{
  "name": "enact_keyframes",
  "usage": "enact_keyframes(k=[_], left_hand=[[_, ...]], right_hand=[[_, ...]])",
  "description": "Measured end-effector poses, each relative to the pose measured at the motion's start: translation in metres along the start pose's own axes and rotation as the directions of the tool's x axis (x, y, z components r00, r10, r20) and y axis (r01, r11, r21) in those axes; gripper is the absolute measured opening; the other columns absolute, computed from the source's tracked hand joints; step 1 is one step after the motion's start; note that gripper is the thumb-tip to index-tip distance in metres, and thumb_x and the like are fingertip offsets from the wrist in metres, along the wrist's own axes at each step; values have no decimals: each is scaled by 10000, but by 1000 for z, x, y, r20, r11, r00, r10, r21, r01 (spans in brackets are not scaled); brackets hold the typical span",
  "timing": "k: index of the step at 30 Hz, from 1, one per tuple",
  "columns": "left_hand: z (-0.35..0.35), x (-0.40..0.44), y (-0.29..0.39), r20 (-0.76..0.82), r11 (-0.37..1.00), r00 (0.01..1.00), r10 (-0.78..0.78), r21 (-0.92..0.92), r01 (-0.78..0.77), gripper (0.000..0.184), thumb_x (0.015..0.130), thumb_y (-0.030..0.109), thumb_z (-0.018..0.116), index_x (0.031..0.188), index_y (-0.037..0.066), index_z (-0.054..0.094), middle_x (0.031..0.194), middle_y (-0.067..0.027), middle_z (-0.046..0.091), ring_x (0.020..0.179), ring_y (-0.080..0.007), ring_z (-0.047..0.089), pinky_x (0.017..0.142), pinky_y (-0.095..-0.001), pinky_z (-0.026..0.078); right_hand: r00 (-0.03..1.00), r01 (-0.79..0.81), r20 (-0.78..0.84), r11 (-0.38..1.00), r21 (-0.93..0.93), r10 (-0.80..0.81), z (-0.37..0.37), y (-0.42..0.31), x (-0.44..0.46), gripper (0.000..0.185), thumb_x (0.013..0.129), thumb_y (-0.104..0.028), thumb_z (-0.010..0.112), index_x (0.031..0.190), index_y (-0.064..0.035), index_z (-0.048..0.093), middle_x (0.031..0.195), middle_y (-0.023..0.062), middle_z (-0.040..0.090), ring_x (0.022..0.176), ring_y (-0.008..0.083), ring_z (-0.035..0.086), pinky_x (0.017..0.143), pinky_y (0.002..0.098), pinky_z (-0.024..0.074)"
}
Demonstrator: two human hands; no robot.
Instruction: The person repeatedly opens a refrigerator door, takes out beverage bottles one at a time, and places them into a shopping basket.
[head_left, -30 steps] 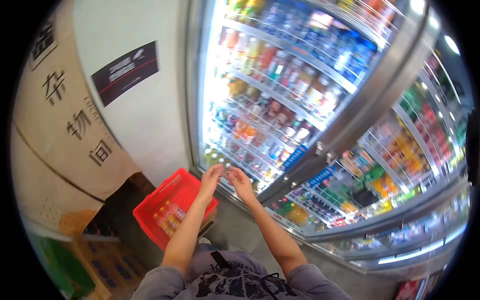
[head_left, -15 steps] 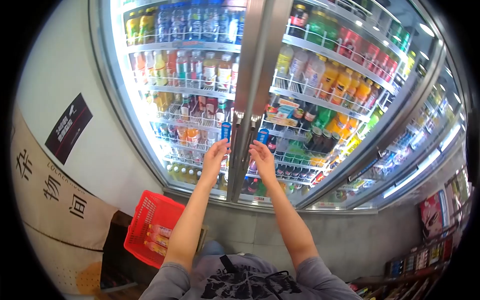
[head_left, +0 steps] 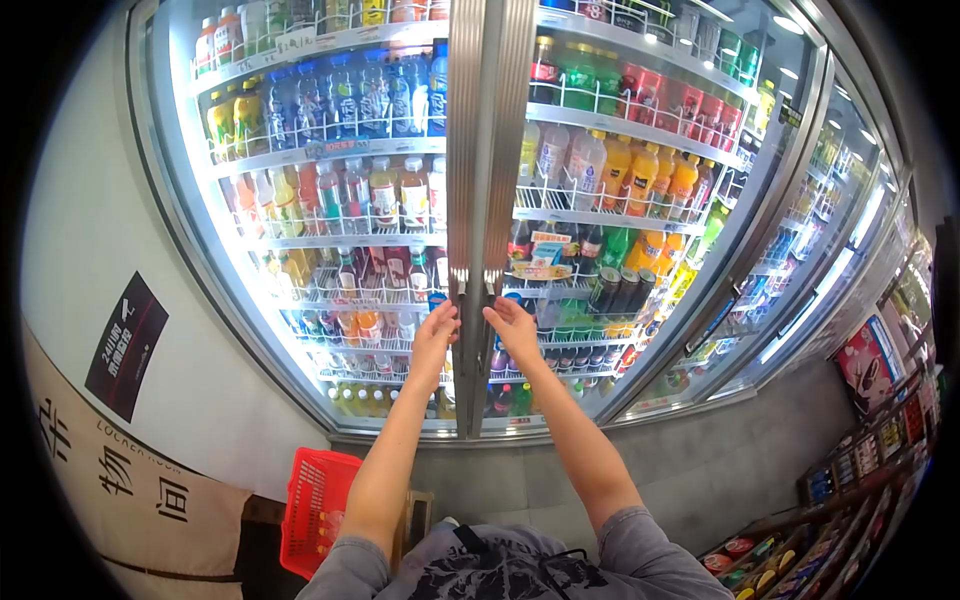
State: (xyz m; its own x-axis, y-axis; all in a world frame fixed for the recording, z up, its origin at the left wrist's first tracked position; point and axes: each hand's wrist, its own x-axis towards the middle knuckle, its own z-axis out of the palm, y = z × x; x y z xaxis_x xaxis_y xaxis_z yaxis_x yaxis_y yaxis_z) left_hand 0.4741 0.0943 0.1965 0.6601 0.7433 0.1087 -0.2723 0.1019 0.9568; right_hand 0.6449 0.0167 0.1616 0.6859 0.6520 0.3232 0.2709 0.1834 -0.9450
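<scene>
Two closed glass fridge doors with metal frames meet in front of me, with dark upright handles at their inner edges. My left hand (head_left: 434, 340) has its fingers curled at the left door handle (head_left: 461, 290). Opposite it, my right hand (head_left: 514, 328) bends its fingers around the edge of the right door handle (head_left: 489, 287). The fingertips are partly hidden against the handles. Behind the glass, shelves carry blue-labelled bottles (head_left: 375, 97), orange juice bottles (head_left: 642, 178) and red cans (head_left: 685, 103). Blue door stickers are mostly covered by my hands.
A red basket (head_left: 312, 500) with a few bottles stands on the floor at lower left. Beside it hangs a beige curtain (head_left: 130, 500), below a black sign (head_left: 127, 345) on the white wall. More fridge doors run off to the right, towards a snack rack (head_left: 840, 510).
Both hands have come inward and reached the door handles, where before they were a little apart from them. My view has tilted up, showing higher shelves.
</scene>
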Motion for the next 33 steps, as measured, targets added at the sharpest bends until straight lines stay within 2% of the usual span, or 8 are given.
enact_keyframes(k=[3,5,6,10,13,27,31,33], left_hand=[[-16,1,4,44,1000,999,-9,21,8,435,983,176,512,1397,53,463,1360,-113,536,1122,-173,572,933,-300,444],[-25,3,7,78,999,997,-22,33,19,425,987,199,512,1384,50,477,1357,-110,540,1111,-170,576,934,-304,445],[-29,5,7,91,999,996,-25,35,22,418,995,209,505,1391,75,481,1313,-88,564,1121,-170,568,927,-310,443],[-36,11,8,115,998,992,-55,38,51,410,995,191,502,1385,67,483,1314,-89,568,1126,-168,569,914,-292,444],[-38,10,6,157,998,986,-57,23,54,407,995,186,500,1379,53,484,1318,-92,569,1131,-170,573,908,-286,445],[-43,-21,-9,207,996,975,-85,2,86,389,995,177,479,1358,40,501,1329,-104,566,1150,-170,570,928,-293,438],[-18,-27,1,225,1000,974,-27,13,25,402,992,174,475,1370,39,487,1358,-94,542,1217,-174,523,977,-302,407],[-2,-32,5,243,1000,970,-9,-22,15,437,999,232,492,1393,43,464,1405,-87,501,1294,-194,459,1035,-331,365]], right_hand=[[996,5,-88,997,-74,-11,24,-5,6,630,803,-378,770,1197,74,577,1069,164,689,1010,221,661,887,322,499],[985,-149,-118,970,-191,128,34,-9,11,617,773,-427,785,1109,60,610,953,131,711,871,193,676,798,316,511],[983,-88,-173,981,-174,58,41,-7,12,585,746,-465,794,997,36,624,821,97,695,742,185,658,708,319,508],[960,-50,-277,936,-349,-52,51,-4,13,567,723,-497,800,877,3,585,708,71,621,668,213,627,644,321,500],[966,-93,-259,910,-403,-16,51,-7,13,547,726,-475,809,877,-7,570,730,43,603,671,153,584,631,291,470],[871,-260,-491,826,-500,-23,63,-30,-38,553,786,-527,734,777,6,584,684,126,617,654,256,609,634,374,468],[883,-272,-466,871,-409,57,40,-57,-85,617,884,-581,584,772,23,642,723,133,659,685,216,634,680,342,487],[895,-221,-428,958,-180,126,30,-59,-107,597,944,-541,514,825,25,663,750,116,675,732,177,654,705,312,494]])
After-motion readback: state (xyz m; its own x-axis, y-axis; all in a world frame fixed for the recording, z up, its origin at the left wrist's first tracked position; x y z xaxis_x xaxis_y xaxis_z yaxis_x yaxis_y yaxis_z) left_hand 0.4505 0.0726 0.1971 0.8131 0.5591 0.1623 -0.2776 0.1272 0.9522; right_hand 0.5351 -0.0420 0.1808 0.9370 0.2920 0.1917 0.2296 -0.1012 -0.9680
